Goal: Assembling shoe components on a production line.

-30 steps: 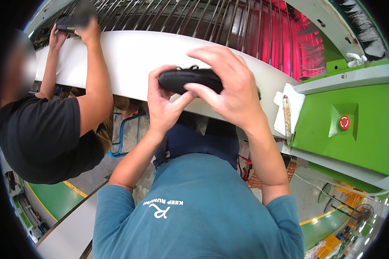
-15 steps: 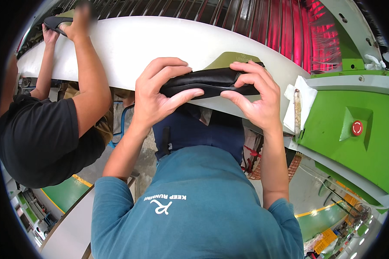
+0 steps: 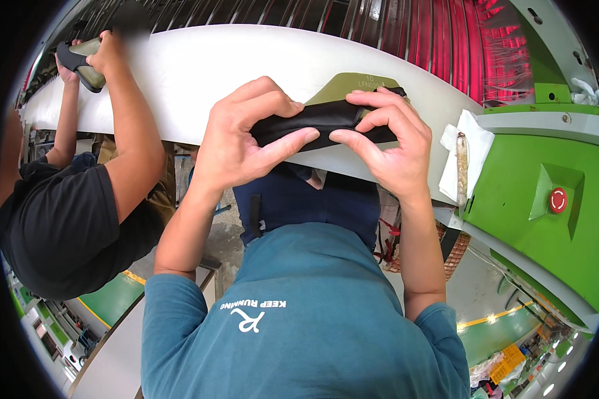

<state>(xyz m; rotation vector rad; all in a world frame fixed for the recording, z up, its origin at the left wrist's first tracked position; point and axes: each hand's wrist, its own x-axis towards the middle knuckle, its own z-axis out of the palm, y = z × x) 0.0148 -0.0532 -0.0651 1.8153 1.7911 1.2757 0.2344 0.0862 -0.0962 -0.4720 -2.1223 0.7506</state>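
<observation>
Over the white bench, both my hands hold a black, soft shoe upper (image 3: 323,114) crosswise in front of me. It appears pulled partly over a flat olive-green form (image 3: 353,86), whose rounded part shows beyond the black material. My left hand (image 3: 243,136) grips the left end, thumb on the near side and fingers curled over the far side. My right hand (image 3: 399,143) pinches the right part the same way, its fingertips at the edge where black meets green. My palms hide both ends of the upper.
To my left a co-worker's hands (image 3: 103,56) hold a similar black and olive piece. Metal rollers (image 3: 299,14) run behind the white bench (image 3: 199,73), red-lit at right. A green machine (image 3: 512,193) with a red button (image 3: 558,199) stands right, beside a white cloth (image 3: 450,166) and thin brownish stick (image 3: 462,169).
My hands have shifted slightly, the right thumb moving left toward the left one, and the upper looks flatter. The co-worker's piece has turned, showing more of its olive side.
</observation>
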